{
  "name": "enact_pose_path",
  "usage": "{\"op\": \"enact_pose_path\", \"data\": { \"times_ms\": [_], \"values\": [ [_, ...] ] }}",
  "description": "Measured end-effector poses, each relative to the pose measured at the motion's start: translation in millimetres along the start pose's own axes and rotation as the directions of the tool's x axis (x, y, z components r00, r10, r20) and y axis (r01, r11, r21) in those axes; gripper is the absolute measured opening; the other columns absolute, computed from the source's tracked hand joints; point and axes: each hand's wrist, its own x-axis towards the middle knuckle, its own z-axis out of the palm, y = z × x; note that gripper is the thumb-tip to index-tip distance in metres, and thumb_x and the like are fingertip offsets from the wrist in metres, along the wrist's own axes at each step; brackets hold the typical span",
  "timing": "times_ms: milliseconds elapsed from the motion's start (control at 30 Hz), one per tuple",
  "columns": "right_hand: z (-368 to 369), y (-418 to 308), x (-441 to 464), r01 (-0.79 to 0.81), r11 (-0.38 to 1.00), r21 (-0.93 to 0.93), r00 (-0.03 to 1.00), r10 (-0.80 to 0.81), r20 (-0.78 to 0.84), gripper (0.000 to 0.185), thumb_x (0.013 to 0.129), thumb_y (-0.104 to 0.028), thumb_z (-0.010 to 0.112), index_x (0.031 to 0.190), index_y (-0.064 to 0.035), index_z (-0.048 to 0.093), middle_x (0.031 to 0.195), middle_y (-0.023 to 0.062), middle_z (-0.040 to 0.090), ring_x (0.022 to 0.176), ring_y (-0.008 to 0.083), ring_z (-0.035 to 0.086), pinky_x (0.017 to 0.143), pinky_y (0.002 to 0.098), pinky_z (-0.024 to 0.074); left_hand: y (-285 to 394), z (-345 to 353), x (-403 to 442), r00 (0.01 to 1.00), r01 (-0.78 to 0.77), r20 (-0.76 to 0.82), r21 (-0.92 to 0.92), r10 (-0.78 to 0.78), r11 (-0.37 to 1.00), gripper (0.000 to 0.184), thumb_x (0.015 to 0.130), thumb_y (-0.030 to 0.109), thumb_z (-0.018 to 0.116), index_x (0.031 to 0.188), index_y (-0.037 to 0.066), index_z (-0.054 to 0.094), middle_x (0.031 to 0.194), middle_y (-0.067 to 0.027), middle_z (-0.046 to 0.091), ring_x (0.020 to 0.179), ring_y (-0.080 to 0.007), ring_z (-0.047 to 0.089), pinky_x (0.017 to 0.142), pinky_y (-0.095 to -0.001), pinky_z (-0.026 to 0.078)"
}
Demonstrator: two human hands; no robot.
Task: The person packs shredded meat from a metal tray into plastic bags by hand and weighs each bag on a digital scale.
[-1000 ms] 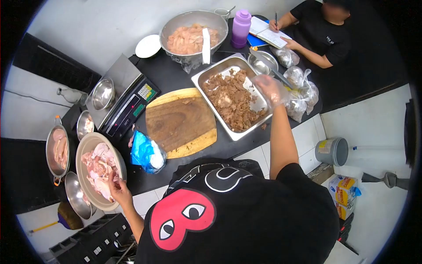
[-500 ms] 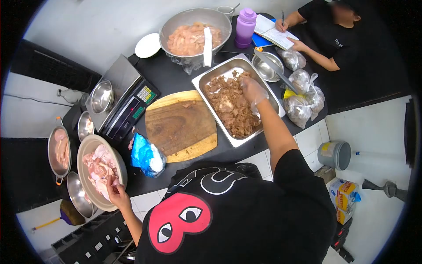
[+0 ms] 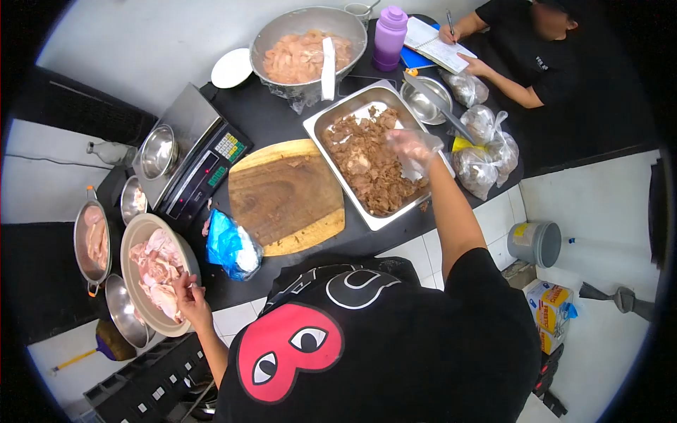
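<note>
A beige bowl (image 3: pixel 191 257) holds raw meat (image 3: pixel 159 264), the left hand (image 3: pixel 192 302) half-curled at its rim, grip unclear. Next lies a wooden board (image 3: pixel 285 197), then a metal tray (image 3: pixel 374 224) of brown meat (image 3: pixel 374 185), the gloved right hand (image 3: pixel 416 146) loosely open over it; whether holding any, I cannot tell.

All I can half-read is what looks like a big U (image 3: pixel 358 300) on my black shirt (image 3: pixel 430 331). The scale (image 3: pixel 206 175) digits, left, and box (image 3: pixel 551 310) print, right, are too blurry.

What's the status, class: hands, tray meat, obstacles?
Right hand gloved, over meat in tray. Left hand at rim of tub. Knife outside tray, clear of right hand.
</note>
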Motion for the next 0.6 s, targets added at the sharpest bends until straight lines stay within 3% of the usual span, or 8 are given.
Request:
{"op": "enact_pose_path", "data": {
  "times_ms": [67,100,300,400,500,600],
  "values": [
    [4,12,12,-0.02,0.952,-0.307,1.0,0.015,-0.018,0.052,0.069,-0.008,0.064,0.119,-0.0054,0.052,0.1,0.003,0.06,0.092,0.017,0.056,0.081,0.0296,0.0448,0,3,3,1.0,-0.007,0.011,-0.015,0.007,1.0,0.03,0.088,0.0,0.049,0.118,0.001,0.052,0.099,-0.0071,0.06,0.077,-0.0077,0.056,0.065,-0.0192,0.048],
    [15,-23,-7,-0.05,0.94,-0.338,0.999,0.047,-0.017,0.053,0.065,-0.006,0.063,0.117,-0.0035,0.052,0.098,0.0052,0.06,0.09,0.0175,0.057,0.079,0.028,0.0453,1,5,3,0.999,-0.025,0.022,-0.018,0.026,1.0,0.029,0.088,0.001,0.049,0.117,0.001,0.053,0.099,-0.0072,0.06,0.077,-0.0078,0.057,0.065,-0.0193,0.048],
    [8,-2,-22,0.0,1.0,0.002,0.986,0.0,0.165,0.048,0.063,-0.013,0.069,0.107,-0.0023,0.054,0.095,0.0096,0.06,0.083,0.0187,0.058,0.076,0.0308,0.0468,-2,2,2,0.998,-0.052,0.035,0.0,0.052,0.999,0.024,0.089,0.002,0.05,0.111,0.001,0.056,0.096,-0.0067,0.061,0.077,-0.008,0.057,0.065,-0.0191,0.048],
    [16,13,-18,0.031,0.999,-0.024,0.991,-0.028,0.129,0.028,0.069,-0.015,0.066,0.095,-0.0098,0.059,0.082,0.0019,0.061,0.077,0.0136,0.057,0.07,0.0268,0.0448,-1,6,1,0.999,-0.027,0.025,-0.018,0.027,0.999,0.022,0.089,0.003,0.05,0.109,0.0,0.057,0.095,-0.0068,0.062,0.077,-0.0081,0.058,0.064,-0.0191,0.048],
    [40,-53,-45,-0.166,0.867,-0.47,0.986,0.137,-0.095,0.031,0.066,-0.023,0.068,0.093,-0.0104,0.057,0.084,0.0034,0.062,0.077,0.0151,0.058,0.07,0.0285,0.0457,0,9,4,1.0,0.0,0.031,-0.072,0.002,0.997,0.021,0.089,0.004,0.05,0.109,0.0,0.058,0.095,-0.0073,0.062,0.077,-0.0081,0.058,0.064,-0.019,0.049],
    [52,-59,-50,-0.049,0.771,-0.635,0.985,-0.067,-0.158,0.035,0.064,-0.026,0.071,0.093,-0.01,0.057,0.084,0.0049,0.063,0.078,0.0172,0.059,0.07,0.0315,0.047,-3,9,7,0.998,-0.007,0.053,-0.097,0.013,0.995,0.021,0.09,0.004,0.05,0.108,0.0,0.058,0.095,-0.0076,0.062,0.078,-0.0081,0.058,0.065,-0.0191,0.049]
  ]
}}
